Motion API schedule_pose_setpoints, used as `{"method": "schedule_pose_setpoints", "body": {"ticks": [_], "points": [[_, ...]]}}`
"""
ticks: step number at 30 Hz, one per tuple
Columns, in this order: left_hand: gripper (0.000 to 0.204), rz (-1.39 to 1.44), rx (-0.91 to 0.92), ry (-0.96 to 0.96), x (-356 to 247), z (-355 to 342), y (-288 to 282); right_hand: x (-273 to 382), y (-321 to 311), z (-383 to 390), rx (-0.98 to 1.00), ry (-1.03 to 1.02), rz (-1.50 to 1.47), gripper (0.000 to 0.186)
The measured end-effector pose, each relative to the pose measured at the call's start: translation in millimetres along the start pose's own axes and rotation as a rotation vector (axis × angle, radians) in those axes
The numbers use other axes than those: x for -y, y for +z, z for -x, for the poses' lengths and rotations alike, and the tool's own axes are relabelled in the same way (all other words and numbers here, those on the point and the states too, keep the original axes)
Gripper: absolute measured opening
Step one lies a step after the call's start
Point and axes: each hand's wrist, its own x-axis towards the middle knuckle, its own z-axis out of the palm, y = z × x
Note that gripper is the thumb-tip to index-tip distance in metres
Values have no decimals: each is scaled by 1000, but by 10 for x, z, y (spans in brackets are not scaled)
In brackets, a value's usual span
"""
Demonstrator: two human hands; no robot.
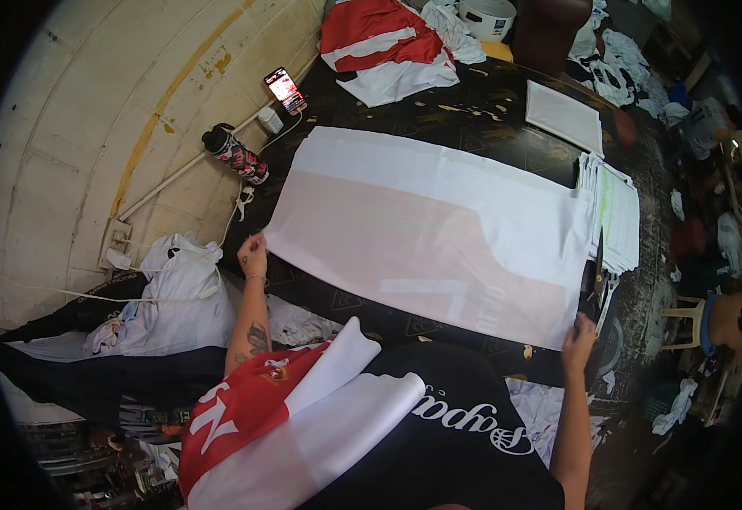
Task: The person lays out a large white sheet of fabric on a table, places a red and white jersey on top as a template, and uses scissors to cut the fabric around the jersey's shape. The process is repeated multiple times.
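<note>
Left hand (254, 255) and right hand (577, 331) each pinching white fabric sheet (439, 229) corners; flat on dark table (490, 110).

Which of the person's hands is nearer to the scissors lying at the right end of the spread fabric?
Right. The right hand grips the fabric panel's near corner just below the scissors; the left hand holds the opposite end, far across the table.

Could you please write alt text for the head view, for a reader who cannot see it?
A person's left hand and right hand hold the near corners of a large white and pale pink fabric sheet spread on a dark worktable. A stack of white paper sheets lies at its right end, and red and white cloth at the far edge.
</note>
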Motion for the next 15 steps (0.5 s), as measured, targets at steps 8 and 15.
{"method": "schedule_pose_setpoints", "body": {"ticks": [8, 15], "points": [[32, -347, -31, -235, 144, 141, -156, 500, -23, 721, 283, -109, 136, 55], [64, -1286, -94, 50, 261, 552, -53, 512, -117, 847, 274, -122, 169, 56]]}}
